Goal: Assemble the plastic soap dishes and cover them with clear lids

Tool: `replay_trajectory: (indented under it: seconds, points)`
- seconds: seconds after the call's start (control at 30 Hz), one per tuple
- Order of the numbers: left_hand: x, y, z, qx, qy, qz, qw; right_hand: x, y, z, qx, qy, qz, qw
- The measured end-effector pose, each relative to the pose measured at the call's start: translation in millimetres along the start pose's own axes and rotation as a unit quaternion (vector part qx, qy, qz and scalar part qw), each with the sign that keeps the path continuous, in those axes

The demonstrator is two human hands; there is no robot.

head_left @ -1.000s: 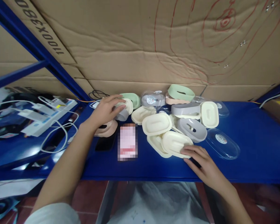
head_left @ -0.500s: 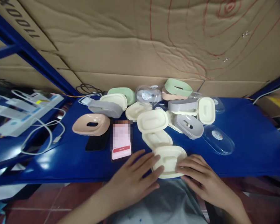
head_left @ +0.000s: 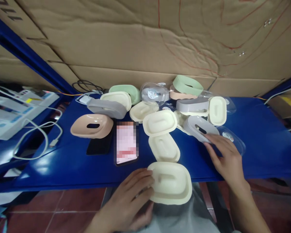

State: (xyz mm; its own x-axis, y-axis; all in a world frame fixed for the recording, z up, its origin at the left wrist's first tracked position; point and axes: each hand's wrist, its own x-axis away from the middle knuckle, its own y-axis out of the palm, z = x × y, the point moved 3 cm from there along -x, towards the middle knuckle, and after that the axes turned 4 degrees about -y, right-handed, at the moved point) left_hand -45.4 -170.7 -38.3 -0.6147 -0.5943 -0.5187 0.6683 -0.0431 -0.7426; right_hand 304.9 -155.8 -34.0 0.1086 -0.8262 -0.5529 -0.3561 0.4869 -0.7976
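At the near edge of a blue table (head_left: 257,129), a left hand (head_left: 131,200) is gripping a cream tray (head_left: 172,183), fingers curled over its left rim. The right hand (head_left: 226,158) is reaching, fingers spread and empty, touching a grey dish (head_left: 200,129). Only this tray is lying apart; the remaining pieces are sitting loose in a heap (head_left: 160,123).

Matt cream plastic tray (head_left: 171,183), glossy blue metal shelf (head_left: 262,142), creased cardboard backing (head_left: 135,42).
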Motion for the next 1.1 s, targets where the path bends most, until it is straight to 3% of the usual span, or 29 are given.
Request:
replay_trajectory:
  seconds: [0.13, 0.27, 0.43, 0.53, 0.73, 0.97, 1.1]
  points:
    - [1, -1.0, -4, 0.002, -0.001, 0.003, 1.000, 17, -21, -9, -0.060, 0.032, 0.040, 0.997]
    - [-11, 8.3, -7, 0.042, 0.007, -0.007, 0.999, 31, -24, -12, -0.114, 0.041, 0.071, 0.990]
    - [-43, 27.9, -8, 0.041, 0.005, -0.110, 0.993, 35, -11, -9, -0.167, 0.019, 0.075, 0.983]
    - [-52, 33.5, -3, -0.004, 0.038, -0.137, 0.990, 35, -6, -5, -0.176, 0.029, 0.068, 0.982]
    - [-25, 22.3, 2, -0.020, 0.043, -0.075, 0.996, 39, -11, -8, -0.182, 0.003, 0.062, 0.981]
    - [-1, 19.4, -15, -0.056, -0.022, 0.036, 0.998, 35, 0, -63, -0.213, -0.177, -0.055, 0.959]
    - [-5, 22.2, -17, -0.062, -0.017, 0.016, 0.998, 32, 9, -76, -0.196, -0.200, -0.097, 0.955]
